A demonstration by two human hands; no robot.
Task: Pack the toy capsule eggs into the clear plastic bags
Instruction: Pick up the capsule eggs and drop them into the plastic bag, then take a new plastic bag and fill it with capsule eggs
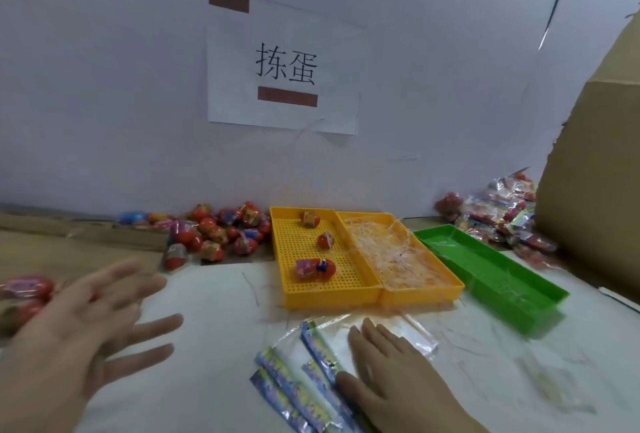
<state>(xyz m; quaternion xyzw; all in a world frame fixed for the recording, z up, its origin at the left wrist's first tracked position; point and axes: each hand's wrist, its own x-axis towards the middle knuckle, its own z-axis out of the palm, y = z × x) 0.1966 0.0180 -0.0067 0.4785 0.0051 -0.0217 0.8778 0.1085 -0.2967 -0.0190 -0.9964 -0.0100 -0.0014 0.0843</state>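
Packing looks partly done, by my reading. At the far right, against the brown cardboard box [588,173], lies a heap of crinkled clear bags with red eggs inside [498,218], which I take to be finished packs. Plenty is left: a pile of loose red and multicoloured toy capsule eggs [221,231] sits along the back wall, and a few more blurred eggs [24,294] lie at the far left edge. Three eggs [325,240] rest well apart in the yellow perforated plastic tray [329,297]. The second yellow tray [419,295] joined to it holds only a tangle of thin pale strands, and the green plastic tray [519,315] beside that shows no eggs.

Your right hand [391,367] lies flat, fingers straight, pressing on the stack of empty clear plastic bags with blue printed header strips [311,363] just in front of the yellow trays; it grips nothing. Your left hand [93,321] is blurred, fingers spread and empty, near the eggs at the left. No egg is in hand and no bag is opened, so the next pack has not yet begun.
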